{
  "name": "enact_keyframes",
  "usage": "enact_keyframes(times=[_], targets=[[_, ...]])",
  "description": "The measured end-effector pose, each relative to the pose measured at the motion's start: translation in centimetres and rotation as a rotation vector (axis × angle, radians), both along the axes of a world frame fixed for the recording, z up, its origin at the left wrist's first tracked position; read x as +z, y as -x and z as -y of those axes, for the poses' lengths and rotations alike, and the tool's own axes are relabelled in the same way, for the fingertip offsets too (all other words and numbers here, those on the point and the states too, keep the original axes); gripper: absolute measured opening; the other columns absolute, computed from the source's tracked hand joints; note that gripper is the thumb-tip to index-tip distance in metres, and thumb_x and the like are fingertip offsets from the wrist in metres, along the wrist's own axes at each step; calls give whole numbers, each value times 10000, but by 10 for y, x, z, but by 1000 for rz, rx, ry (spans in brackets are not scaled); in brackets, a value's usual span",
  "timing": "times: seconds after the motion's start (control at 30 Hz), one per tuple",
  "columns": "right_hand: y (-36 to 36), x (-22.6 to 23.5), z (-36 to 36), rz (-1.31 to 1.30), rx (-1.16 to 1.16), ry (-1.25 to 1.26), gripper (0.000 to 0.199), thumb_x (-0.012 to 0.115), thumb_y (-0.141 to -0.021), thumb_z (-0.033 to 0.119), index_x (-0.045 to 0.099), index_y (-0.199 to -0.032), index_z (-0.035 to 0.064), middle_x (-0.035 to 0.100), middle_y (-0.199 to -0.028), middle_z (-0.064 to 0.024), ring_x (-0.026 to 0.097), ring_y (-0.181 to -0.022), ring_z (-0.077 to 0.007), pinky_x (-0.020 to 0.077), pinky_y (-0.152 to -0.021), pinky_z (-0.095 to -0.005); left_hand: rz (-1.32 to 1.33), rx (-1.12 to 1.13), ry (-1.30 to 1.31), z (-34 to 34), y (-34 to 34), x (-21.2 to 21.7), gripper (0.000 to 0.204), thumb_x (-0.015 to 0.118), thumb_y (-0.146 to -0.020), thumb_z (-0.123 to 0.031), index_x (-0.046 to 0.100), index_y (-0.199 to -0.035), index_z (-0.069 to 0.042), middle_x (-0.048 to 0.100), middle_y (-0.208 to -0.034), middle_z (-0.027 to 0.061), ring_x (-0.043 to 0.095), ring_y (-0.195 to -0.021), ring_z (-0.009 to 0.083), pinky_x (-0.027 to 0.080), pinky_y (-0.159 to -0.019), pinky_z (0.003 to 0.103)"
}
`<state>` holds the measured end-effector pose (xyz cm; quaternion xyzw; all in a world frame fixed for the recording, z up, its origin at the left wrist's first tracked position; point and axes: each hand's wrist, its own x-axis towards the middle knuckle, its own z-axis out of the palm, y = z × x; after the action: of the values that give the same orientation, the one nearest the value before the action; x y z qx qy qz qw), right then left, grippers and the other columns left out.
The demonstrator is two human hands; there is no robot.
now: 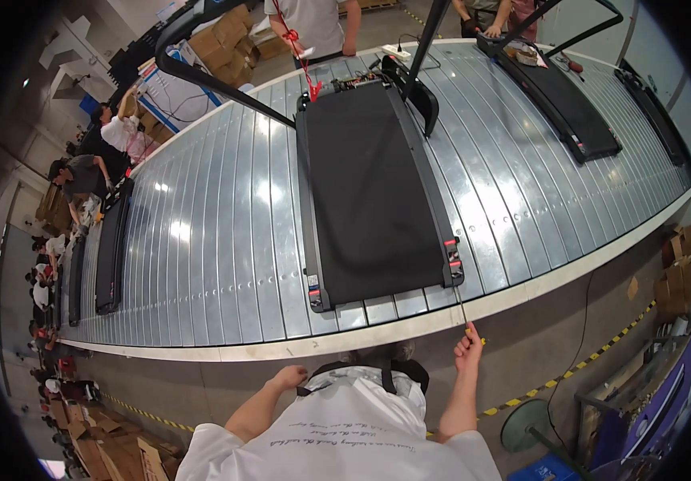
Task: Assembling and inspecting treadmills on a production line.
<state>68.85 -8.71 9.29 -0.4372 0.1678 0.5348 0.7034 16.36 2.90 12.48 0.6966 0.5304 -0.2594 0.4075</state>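
Observation:
In front of me a treadmill (369,184) lies on the metal conveyor, its black belt facing up and its near end close to the conveyor's edge. My right hand (467,350) is closed round the yellow handle of a thin, long-shafted screwdriver (463,309). The shaft points up to the treadmill's near right corner; whether its tip sits in the corner is too small to tell. Beside my waist, my left hand (289,377) has its fingers curled in, with nothing showing in it. A red cord with a clip (313,90) hangs at the treadmill's far left corner.
The slatted conveyor (225,200) has a pale rim (241,351). Further treadmills lie to the right (562,104) and left (113,248). Across from me stands a person (313,32); others work along the left. Cartons (113,445) and a green round base (524,425) are on the floor.

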Motion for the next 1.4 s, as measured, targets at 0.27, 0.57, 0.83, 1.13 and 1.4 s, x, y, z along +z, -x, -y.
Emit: enact_keyframes(times=[0.27, 0.57, 0.83, 1.13, 1.4], targets=[[13, 69, 3, 632, -5, 224, 252, 440, -952, 278, 512, -1118, 102, 599, -780, -42, 583, -619, -160, 462, -554, -256, 107, 118, -72, -26, -54, 31, 351, 526, -857, -311, 607, -1103, -75, 631, -1054, 149, 598, -979, 306, 471, -856, 376], [13, 9, -5, 415, -149, 535, 339, 307, -969, 405, 469, -936, 110, 546, -660, -78, 486, -479, -149, 338, -355, -251, -35, 74, -30, 32, 0, 22, 343, 507, -849, -334, 628, -1076, -107, 627, -1051, 159, 587, -976, 339, 469, -846, 403], [28, -20, -6, -244, -112, 309, 304, 388, -942, 455, 462, -1080, 195, 579, -814, -103, 548, -525, -208, 377, -379, -244, -49, 31, 76, 47, 30, 11, 361, 520, -833, -342, 631, -1084, -108, 627, -1051, 161, 585, -983, 346, 468, -849, 398], [15, 17, -10, 1489, 279, 988, 433, 690, -715, 98, 560, -1126, 54, 440, -1299, -206, 342, -1279, -331, 327, -1020, -389, 175, 522, 24, 9, 4, 11, 355, 574, -813, -240, 615, -1094, -27, 667, -938, 137, 654, -771, 222, 505, -742, 328], [-15, 13, -5, 1289, 526, 612, 254, 517, -608, -31, 597, -848, -21, 636, -867, -145, 599, -802, -271, 472, -755, -367, -37, 721, 243, 91, 124, -11, 355, 604, -789, -232, 629, -1059, -3, 672, -837, 116, 633, -667, 173, 509, -626, 305]])
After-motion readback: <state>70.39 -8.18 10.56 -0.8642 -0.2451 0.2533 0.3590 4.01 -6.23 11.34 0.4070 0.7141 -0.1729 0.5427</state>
